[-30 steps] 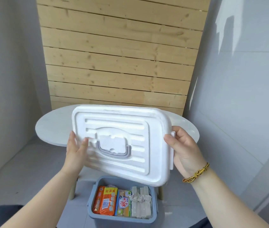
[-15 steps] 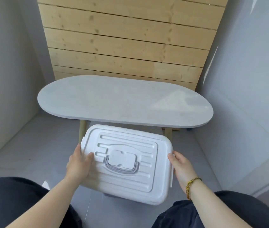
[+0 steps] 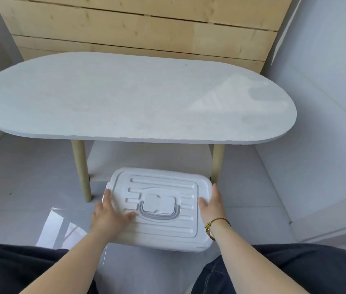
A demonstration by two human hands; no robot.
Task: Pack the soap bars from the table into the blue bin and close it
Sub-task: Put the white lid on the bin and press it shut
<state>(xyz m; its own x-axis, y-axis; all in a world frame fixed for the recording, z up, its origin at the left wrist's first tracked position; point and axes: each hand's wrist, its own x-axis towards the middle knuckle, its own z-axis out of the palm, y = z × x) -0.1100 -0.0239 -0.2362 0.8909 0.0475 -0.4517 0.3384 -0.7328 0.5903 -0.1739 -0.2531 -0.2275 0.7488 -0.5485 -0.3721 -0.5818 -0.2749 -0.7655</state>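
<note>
From the head camera I see the white lid (image 3: 159,206) lying flat on the floor-level bin, which it hides entirely, just in front of the table (image 3: 125,98). Its long axis runs left to right between my hands. My left hand (image 3: 109,213) rests spread on the lid's left part, fingers flat; my right hand (image 3: 211,205) presses open against the right edge. Both sit equally near, so I judge pressing down evenly comes next.
</note>
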